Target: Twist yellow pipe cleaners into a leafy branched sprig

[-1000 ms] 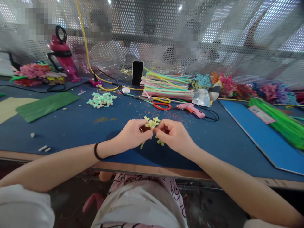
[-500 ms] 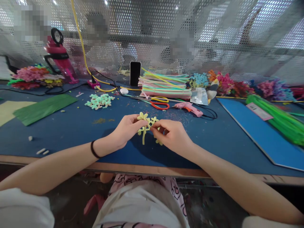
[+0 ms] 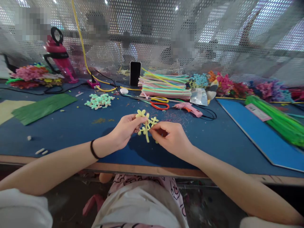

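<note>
Between my two hands is a spray of yellow pipe-cleaner flowers (image 3: pixel 141 113), held just above the blue table top (image 3: pixel 114 136). My left hand (image 3: pixel 127 129) pinches it between thumb and fingers near the upper flower, and a short yellow stem hangs down from there. On the other side, my right hand (image 3: pixel 171 136) has thumb and forefinger closed on a part of the same spray, at its lower right. The fingertips hide some of the petals and the exact spot of the right pinch.
Mint pipe-cleaner flowers (image 3: pixel 99 101) lie behind my left hand. Scissors (image 3: pixel 159 105) and a pink glue gun (image 3: pixel 190 109) lie beyond my right. At the back are a pipe-cleaner bundle (image 3: pixel 166 85), a phone (image 3: pixel 135 73) and a pink bottle (image 3: pixel 60 60). A blue board (image 3: pixel 258 133) lies right.
The yellow spray has turned a little, so its stem now slants down to the right. Both hands keep hold, and the lower right flower is now mostly hidden by my right fingers.
</note>
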Demonstrator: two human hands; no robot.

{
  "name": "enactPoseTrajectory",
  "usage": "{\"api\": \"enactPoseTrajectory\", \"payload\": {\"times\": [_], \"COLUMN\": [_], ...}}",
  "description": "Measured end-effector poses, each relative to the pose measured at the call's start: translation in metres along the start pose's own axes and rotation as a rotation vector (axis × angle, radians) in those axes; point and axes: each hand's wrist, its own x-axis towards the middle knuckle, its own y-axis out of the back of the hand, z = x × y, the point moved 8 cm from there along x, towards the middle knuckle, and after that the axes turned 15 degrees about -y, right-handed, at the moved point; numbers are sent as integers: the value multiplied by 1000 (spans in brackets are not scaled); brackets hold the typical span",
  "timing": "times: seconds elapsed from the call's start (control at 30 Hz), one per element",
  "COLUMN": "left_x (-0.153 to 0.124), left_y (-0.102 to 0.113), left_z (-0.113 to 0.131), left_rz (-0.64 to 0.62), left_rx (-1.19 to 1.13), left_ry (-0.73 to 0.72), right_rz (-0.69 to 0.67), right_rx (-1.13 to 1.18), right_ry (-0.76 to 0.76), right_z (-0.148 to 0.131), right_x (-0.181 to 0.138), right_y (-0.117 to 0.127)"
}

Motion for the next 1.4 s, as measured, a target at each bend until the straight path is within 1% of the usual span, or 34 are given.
{"api": "enactPoseTrajectory", "payload": {"times": [0.13,0.23,0.27,0.4,0.47,0.57,0.67,0.73,0.77,0.8,0.87,0.93,1.0,1.1,1.2,1.23,1.33,1.4], "left_x": [4,4,3,0,0,1,3,4,4,4,4,3,2,0,-2,-2,-2,-2], "left_y": [8,11,10,6,5,0,-4,-4,-3,-3,-1,-1,-2,-7,-10,-10,-11,-11], "left_z": [8,9,8,0,0,2,7,8,7,6,2,-1,-5,-9,-9,-8,-4,-1], "left_rz": [37,66,68,52,46,12,-14,-18,-19,-21,-24,-30,-45,-85,-128,-138,-154,-162], "left_rx": [50,70,61,32,42,-9,-73,-59,-48,-38,-23,-25,-63,-143,-100,-59,66,113], "left_ry": [-55,-69,-64,-23,-24,-37,-73,-85,-81,-72,-51,-32,-1,53,54,38,-29,-73], "right_rz": [-16,-37,-75,-351,-423,-501,-688,-804,-831,-832,-778,-716,-682,-652,-608,-560,-344,-274], "right_rx": [112,202,232,364,453,712,1031,1111,1115,1105,1072,1029,1000,957,846,783,597,575], "right_ry": [-121,-213,-246,-416,-488,-582,-724,-805,-822,-824,-807,-766,-725,-694,-670,-639,-489,-418], "right_z": [7,15,19,30,33,34,32,30,29,30,33,36,37,41,45,45,43,39], "right_x": [0,4,5,4,2,2,-4,-9,-10,-10,-7,-3,1,3,4,5,12,13], "right_y": [6,9,6,-24,-32,-33,-37,-40,-41,-40,-38,-36,-35,-34,-34,-31,-17,-12]}}
